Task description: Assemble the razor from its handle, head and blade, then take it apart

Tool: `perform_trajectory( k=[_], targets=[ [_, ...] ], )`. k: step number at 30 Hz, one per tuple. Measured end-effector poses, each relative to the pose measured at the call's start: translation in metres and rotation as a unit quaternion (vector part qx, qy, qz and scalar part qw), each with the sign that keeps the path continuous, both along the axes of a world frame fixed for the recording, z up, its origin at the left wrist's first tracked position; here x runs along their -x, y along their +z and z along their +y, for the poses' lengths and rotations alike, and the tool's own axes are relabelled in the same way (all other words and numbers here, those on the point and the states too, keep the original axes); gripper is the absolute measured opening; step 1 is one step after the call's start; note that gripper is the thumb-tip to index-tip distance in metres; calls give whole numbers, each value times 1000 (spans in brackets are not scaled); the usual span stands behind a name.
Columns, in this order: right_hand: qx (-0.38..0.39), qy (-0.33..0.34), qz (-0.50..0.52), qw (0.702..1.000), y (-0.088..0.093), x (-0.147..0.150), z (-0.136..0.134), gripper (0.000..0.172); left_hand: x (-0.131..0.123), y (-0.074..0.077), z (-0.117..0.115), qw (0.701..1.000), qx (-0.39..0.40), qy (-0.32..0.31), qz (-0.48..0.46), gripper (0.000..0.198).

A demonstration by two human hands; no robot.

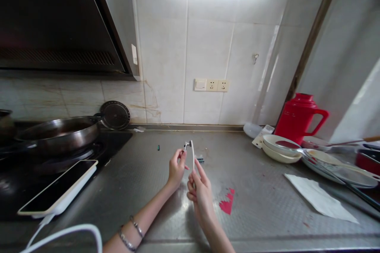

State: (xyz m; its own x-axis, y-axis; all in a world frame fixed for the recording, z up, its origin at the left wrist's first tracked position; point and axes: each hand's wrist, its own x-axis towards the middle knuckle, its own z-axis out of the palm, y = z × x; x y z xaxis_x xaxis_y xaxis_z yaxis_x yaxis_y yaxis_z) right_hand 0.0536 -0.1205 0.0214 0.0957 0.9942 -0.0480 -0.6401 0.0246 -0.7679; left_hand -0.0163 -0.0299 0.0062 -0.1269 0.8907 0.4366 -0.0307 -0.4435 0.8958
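My left hand (177,169) is closed on a small silver razor (185,146), its T-shaped head pointing up. Beside it, my right hand (200,189) grips a slim white toothbrush (193,154), held upright. The brush's dark bristle end faces the razor head, close to it; whether they touch I cannot tell. Behind my right fingers lie small dark strips (200,160), partly hidden. A small dark green piece (158,147) rests on the counter to the left. Red torn-edged paper (228,202) lies right of my right wrist.
The steel counter (142,189) runs to a tiled wall. At left, a phone (61,187) with a white cable lies by a pan (61,132) on the stove. Bowls (280,154), a red thermos (297,120) and a white tissue (319,197) occupy the right side.
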Motion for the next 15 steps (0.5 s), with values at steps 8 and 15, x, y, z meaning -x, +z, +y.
perform_trajectory(
  k=[8, 15],
  targets=[
    [-7, -29, 37, 999, 3, 11, -8, 77, -1, 1, -1, 1000, -10, 8, 6, 33],
    [18, 8, 44, 999, -5, 15, -11, 78, -2, -1, 0, 1000, -24, 12, 10, 26]
  ],
)
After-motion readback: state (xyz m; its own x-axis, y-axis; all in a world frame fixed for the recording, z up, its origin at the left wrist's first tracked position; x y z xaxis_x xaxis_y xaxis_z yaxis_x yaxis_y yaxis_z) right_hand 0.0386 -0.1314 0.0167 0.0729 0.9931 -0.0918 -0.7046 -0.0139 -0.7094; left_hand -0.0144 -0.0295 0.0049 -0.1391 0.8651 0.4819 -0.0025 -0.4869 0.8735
